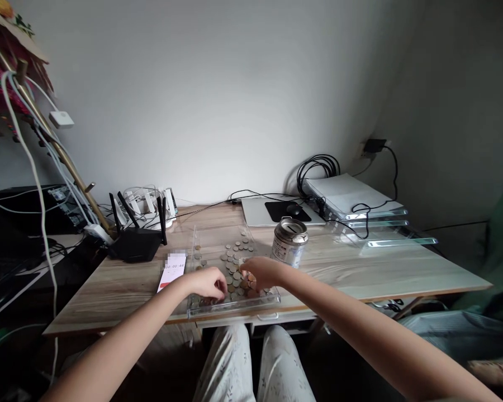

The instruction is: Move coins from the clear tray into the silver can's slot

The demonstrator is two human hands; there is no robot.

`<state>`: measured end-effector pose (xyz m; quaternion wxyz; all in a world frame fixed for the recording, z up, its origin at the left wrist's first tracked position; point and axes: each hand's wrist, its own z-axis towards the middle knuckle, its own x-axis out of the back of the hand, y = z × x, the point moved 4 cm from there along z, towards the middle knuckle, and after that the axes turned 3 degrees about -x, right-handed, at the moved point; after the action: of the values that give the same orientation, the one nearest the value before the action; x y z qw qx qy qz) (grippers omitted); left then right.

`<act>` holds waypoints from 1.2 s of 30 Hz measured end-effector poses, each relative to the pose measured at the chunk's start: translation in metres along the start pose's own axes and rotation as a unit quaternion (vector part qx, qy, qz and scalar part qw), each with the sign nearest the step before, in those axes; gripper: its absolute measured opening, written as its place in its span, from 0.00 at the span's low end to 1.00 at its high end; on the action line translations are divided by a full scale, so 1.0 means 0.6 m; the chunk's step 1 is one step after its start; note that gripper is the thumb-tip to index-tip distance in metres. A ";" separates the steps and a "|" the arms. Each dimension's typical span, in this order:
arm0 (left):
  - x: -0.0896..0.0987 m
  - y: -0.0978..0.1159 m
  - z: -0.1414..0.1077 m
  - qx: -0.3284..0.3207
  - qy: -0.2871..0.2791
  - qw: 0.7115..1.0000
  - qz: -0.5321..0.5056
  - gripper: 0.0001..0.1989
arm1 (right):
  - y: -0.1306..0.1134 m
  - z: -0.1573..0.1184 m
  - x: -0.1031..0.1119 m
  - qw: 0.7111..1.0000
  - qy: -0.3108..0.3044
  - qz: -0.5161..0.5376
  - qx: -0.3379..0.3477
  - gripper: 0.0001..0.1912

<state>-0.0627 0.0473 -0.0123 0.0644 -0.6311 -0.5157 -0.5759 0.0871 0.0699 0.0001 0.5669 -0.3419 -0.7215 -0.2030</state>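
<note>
Many coins (237, 276) lie spread in a clear plastic tray (235, 305) at the table's front edge. Over the tray's left part, my left hand (212, 282) has its fingers curled down to the coins near the front rim; what its fingertips hold, if anything, is hidden. My right hand (255, 274) reaches into the coins on the tray's right side, its fingers bent, with nothing clearly visible between them. A round metal tin (290, 243) with a slot in its lid stands upright just behind my right wrist. Left of the tray lies a phone (174, 269) showing a timer.
A black router (137, 244) with antennas stands at the back left, beside white devices and cables. Behind the tin, a silver laptop (255, 212) carries a black mouse (294, 209). Stacked clear trays with paper (352, 192) and coiled black cable (318, 164) occupy the back right.
</note>
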 end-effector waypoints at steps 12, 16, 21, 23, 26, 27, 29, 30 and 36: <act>-0.008 0.001 -0.012 0.006 -0.008 0.998 0.064 0.10 | -0.010 -0.007 -0.017 0.995 -0.057 -0.034 0.075 0.09; -0.005 0.002 -0.005 0.027 -0.012 0.997 0.078 0.11 | 0.000 -0.013 -0.020 0.997 -0.046 0.038 0.048 0.16; -0.009 -0.009 0.000 0.065 -0.009 0.997 0.042 0.16 | 0.004 -0.017 -0.019 0.986 -0.048 0.142 0.073 0.26; -0.013 -0.015 -0.001 0.074 -0.010 0.997 0.022 0.16 | 0.002 -0.016 -0.020 0.983 -0.062 0.150 0.083 0.22; -0.016 -0.019 -0.006 0.068 -0.006 0.998 0.004 0.12 | 0.002 -0.009 -0.022 0.984 -0.072 0.140 0.084 0.16; -0.015 -0.018 -0.009 0.061 0.001 0.998 0.005 0.11 | 0.002 -0.006 -0.024 0.983 -0.074 0.142 0.085 0.16; -0.012 -0.014 -0.013 0.044 0.021 0.999 0.014 0.07 | 0.005 0.000 -0.031 0.978 -0.086 0.164 0.091 0.15; -0.010 -0.011 -0.015 0.037 0.031 0.999 0.019 0.07 | 0.006 0.004 -0.035 0.974 -0.096 0.179 0.097 0.14; -0.016 -0.002 -0.012 0.026 0.019 0.999 -0.007 0.07 | 0.009 0.007 -0.040 0.975 -0.103 0.166 0.104 0.08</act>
<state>-0.0661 0.0377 -0.0181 0.0866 -0.6142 -0.5335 -0.5749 0.0910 0.0702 -0.0244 0.5481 -0.4149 -0.7262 0.0068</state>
